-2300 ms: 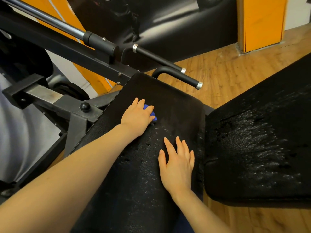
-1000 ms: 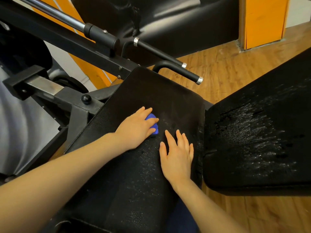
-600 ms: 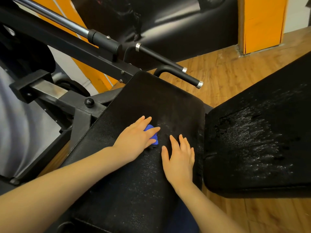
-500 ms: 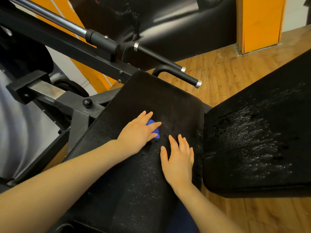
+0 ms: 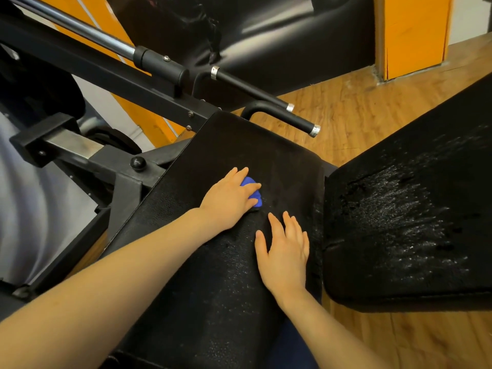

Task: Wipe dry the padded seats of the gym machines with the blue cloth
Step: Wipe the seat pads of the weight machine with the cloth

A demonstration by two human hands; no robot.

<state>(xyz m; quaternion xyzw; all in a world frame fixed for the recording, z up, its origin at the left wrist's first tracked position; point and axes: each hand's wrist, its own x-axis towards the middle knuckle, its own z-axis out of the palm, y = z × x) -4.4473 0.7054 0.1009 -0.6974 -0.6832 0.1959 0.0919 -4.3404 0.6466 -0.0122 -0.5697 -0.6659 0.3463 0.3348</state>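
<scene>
A long black padded seat (image 5: 239, 145) runs from the bottom centre up toward the machine frame. My left hand (image 5: 229, 198) presses the blue cloth (image 5: 254, 194) flat onto the middle of this pad; only the cloth's right edge shows past my fingers. My right hand (image 5: 285, 251) lies flat on the same pad just below and right of the cloth, fingers spread, holding nothing. A second black pad (image 5: 399, 222) to the right glistens with water droplets. The near part of the first pad also looks speckled with wet spots.
Black steel frame (image 5: 87, 155) with a knob (image 5: 137, 163) stands left of the seat. A chrome bar (image 5: 87, 33) and two black handles (image 5: 287, 118) cross above the pad's far end. Wooden floor (image 5: 346, 115) lies beyond, with an orange pillar (image 5: 412, 33) at the back right.
My left hand has slid the cloth down the pad toward me, then back up slightly. My right hand has stayed flat on the pad in nearly the same place.
</scene>
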